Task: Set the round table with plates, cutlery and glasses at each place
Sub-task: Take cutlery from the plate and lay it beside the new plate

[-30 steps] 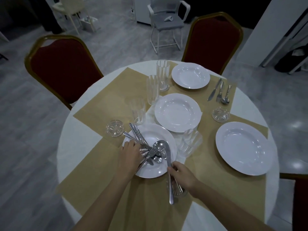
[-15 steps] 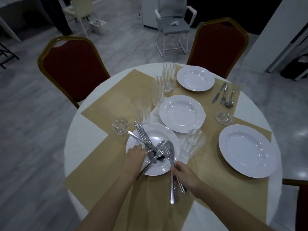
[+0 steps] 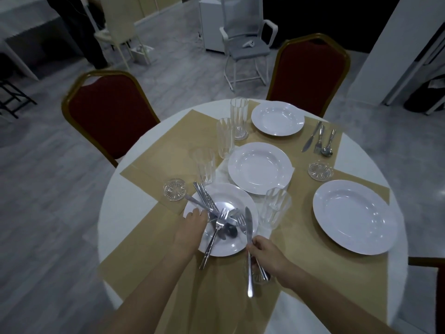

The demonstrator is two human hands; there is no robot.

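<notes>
A near white plate [image 3: 231, 245] holds a loose pile of cutlery [image 3: 218, 219]: forks, knives and a spoon. My left hand [image 3: 192, 225] rests on that plate's left rim, fingers curled at the pile. My right hand [image 3: 266, 255] grips a knife [image 3: 248, 227] together with another piece of cutlery, blade pointing over the plate. Three more white plates stand at the centre [image 3: 260, 167], the far side [image 3: 277, 118] and the right [image 3: 354, 216]. Several tall glasses [image 3: 225, 138] stand near the centre plate. A laid set of knife, fork and spoon [image 3: 317, 141] lies far right.
Two glass coasters sit on the beige runners, one left [image 3: 174, 189] and one right [image 3: 320, 170]. Red chairs stand at the far left [image 3: 108, 114] and far side [image 3: 310, 73]; another chair's edge [image 3: 431, 268] shows at right. A white armchair [image 3: 248, 47] stands beyond.
My right hand has shifted its grip so the knife blade now points up over the plate. The spoon that stood raised now lies in the pile. The view has tilted up slightly.
</notes>
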